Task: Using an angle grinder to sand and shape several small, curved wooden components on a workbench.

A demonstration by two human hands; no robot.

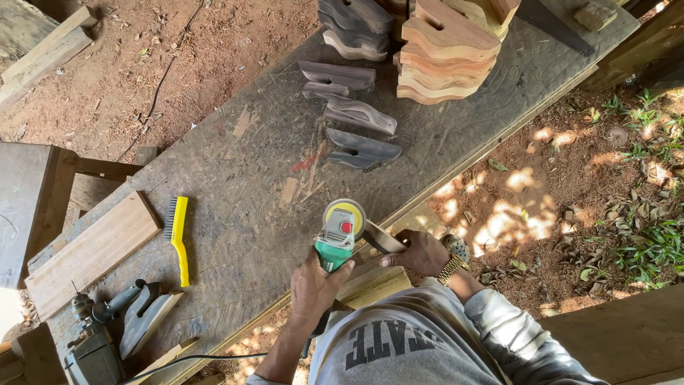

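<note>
Closest in, the left hand (313,289) is closed around the green body of an angle grinder (335,242). The tool's long axis runs straight away from the person, and its yellow sanding disc (346,212) is at the far end. Just to the right, the right hand (420,253), with a gold wristwatch (456,257) on its wrist, is clamped on a curved wooden piece (383,239). This piece lies between the two hands at the near edge of the workbench (242,164). Its long axis points from the right hand's fingers leftward and slightly away, and its free end meets or nearly meets the disc; contact cannot be told for sure. The hands are near each other but not touching, and the right hand is the nearer one to the piece.

Left of the left hand lie a yellow-handled wire brush (178,239), a pale board (92,253) and, nearer the person, a drill and another power tool (107,328).

Beyond both hands, a row of dark shaped pieces (360,150) runs away across the bench. Farthest, and ahead of the right hand, stands a stack of light reddish cut pieces (445,57)
</note>
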